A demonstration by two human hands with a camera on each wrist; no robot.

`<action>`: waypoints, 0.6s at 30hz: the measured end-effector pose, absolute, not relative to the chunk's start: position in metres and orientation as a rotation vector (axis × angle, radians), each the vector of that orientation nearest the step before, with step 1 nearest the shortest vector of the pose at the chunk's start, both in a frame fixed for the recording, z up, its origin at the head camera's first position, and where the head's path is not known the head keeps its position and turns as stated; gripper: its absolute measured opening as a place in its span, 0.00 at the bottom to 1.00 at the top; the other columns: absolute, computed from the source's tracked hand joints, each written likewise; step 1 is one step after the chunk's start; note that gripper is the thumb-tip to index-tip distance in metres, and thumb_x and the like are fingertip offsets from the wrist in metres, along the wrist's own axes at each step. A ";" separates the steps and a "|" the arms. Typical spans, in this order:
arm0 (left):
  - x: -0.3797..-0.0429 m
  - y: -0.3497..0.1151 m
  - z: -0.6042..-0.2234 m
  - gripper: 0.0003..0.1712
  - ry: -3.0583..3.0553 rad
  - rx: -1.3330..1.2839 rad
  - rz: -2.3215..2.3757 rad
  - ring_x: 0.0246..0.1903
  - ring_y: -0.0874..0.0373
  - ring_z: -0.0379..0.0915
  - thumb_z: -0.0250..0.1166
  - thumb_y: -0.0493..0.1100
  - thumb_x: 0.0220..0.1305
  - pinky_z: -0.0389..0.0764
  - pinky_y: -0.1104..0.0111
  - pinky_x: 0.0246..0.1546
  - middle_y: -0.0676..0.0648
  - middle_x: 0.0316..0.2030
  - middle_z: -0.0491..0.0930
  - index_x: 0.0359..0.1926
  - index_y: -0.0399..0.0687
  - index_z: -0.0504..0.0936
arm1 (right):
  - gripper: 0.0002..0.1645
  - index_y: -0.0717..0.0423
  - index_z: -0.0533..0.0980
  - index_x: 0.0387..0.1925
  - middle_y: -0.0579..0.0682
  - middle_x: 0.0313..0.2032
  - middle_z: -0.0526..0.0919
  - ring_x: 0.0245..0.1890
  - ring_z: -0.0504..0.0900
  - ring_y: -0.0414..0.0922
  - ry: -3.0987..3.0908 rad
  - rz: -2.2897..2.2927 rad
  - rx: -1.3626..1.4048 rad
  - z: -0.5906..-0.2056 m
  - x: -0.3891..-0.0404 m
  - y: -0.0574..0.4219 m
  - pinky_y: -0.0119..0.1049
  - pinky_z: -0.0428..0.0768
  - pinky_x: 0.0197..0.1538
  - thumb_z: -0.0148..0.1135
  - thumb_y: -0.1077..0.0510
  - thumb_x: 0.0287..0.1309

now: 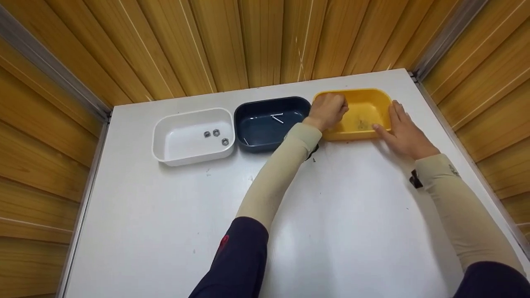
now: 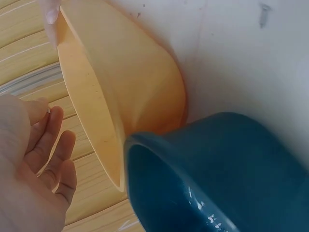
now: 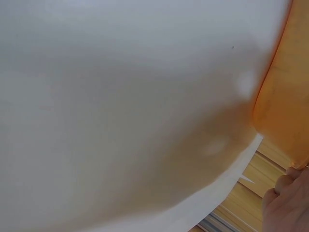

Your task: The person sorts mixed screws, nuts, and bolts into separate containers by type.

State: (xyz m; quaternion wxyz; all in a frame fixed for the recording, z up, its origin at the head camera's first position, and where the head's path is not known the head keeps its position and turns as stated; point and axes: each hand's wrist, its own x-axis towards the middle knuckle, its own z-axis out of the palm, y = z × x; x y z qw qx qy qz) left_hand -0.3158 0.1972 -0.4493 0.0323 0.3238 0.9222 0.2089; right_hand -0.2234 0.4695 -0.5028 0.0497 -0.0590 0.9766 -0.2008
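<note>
My left hand point(image 1: 328, 111) is over the left end of a yellow plastic bin point(image 1: 356, 135), its fingers curled. In the left wrist view, thumb and forefinger meet on a tiny shiny piece point(image 2: 49, 111), too small to tell its kind. My right hand point(image 1: 408, 134) holds the bin's right front corner, thumb over the front rim and fingers along the right side. A few small pieces point(image 1: 363, 124) lie on the bin's floor, blurred.
A dark blue bin point(image 1: 258, 147) with several thin metal screws or pins point(image 1: 277, 118) adjoins the yellow one. To its left stands a white bin point(image 1: 194, 157) holding three metal nuts point(image 1: 216, 132). Wooden panel walls point(image 1: 261, 41) enclose the white table point(image 1: 165, 231).
</note>
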 end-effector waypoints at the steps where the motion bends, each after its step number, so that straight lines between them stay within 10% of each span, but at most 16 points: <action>1: -0.317 0.199 -0.449 0.15 2.840 0.992 0.637 0.32 0.62 0.68 0.57 0.46 0.84 0.63 0.73 0.35 0.53 0.29 0.70 0.35 0.51 0.82 | 0.60 0.64 0.29 0.84 0.62 0.85 0.25 0.85 0.28 0.65 2.975 -0.613 -0.180 -0.503 -0.223 0.469 0.65 0.38 0.84 0.40 0.28 0.80; 18: -0.329 0.204 -0.435 0.16 2.873 0.876 0.576 0.50 0.63 0.79 0.57 0.51 0.83 0.79 0.71 0.61 0.55 0.53 0.87 0.60 0.54 0.86 | 0.60 0.64 0.29 0.84 0.64 0.85 0.26 0.85 0.29 0.64 2.984 -0.593 -0.211 -0.497 -0.232 0.468 0.63 0.39 0.85 0.40 0.27 0.79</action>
